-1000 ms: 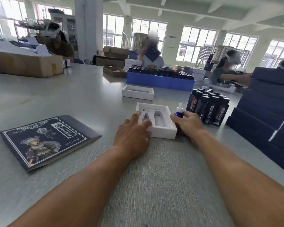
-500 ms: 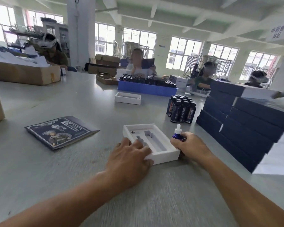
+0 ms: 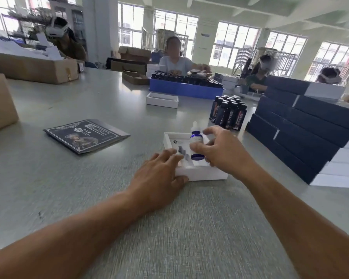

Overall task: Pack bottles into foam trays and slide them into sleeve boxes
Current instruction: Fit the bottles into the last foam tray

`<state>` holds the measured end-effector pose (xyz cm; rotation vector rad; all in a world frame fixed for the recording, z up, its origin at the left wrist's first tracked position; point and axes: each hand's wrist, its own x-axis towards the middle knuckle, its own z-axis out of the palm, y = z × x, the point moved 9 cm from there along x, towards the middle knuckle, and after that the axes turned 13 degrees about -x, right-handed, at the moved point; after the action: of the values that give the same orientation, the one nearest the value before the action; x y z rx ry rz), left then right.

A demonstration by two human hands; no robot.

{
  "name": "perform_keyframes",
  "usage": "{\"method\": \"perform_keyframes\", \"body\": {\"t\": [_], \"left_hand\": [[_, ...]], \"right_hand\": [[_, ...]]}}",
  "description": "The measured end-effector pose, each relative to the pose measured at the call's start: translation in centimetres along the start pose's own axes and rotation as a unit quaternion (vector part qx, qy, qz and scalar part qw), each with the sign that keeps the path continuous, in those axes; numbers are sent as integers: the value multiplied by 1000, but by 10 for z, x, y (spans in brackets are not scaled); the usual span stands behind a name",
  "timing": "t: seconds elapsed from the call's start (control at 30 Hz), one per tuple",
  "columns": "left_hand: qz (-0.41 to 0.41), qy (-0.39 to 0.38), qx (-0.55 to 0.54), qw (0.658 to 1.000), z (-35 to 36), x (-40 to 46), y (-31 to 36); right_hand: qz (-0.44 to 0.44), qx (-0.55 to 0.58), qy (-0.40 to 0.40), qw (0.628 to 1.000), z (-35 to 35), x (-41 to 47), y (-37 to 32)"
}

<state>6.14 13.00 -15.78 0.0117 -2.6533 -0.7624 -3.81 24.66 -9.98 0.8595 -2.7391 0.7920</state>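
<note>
Blue dropper bottle (image 3: pixel 196 142) pinched in right hand (image 3: pixel 223 150) over foam tray (image 3: pixel 201 174), left hand (image 3: pixel 159 176) flat against tray edge

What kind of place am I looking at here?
Most likely a packing workshop: a stack of dark sleeve boxes, a blue tray of bottles and cardboard cartons on a shared table.
</note>
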Motion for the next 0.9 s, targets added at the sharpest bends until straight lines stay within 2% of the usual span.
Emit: {"method": "perform_keyframes", "body": {"t": [0.13,0.2,0.33,0.5,0.67,0.9], "left_hand": [[7,28,-34,999,-4,-1,-1],[11,32,-42,999,-4,-1,-2],[7,41,-51,998,-4,-1,-5],[13,49,-54,997,-6,1,-5],[7,44,-52,998,-5,-1,-3],[4,28,-28,999,-3,-3,-2]], "right_hand": [[-43,-146,36,988,17,1,-13],[-62,-177,30,982,22,1,-17],[-67,-130,-42,988,30,3,-15],[-89,-190,-58,976,38,8,-20],[-83,-142,-141,976,43,14,-13],[-62,-147,-135,978,45,4,-15]]}}
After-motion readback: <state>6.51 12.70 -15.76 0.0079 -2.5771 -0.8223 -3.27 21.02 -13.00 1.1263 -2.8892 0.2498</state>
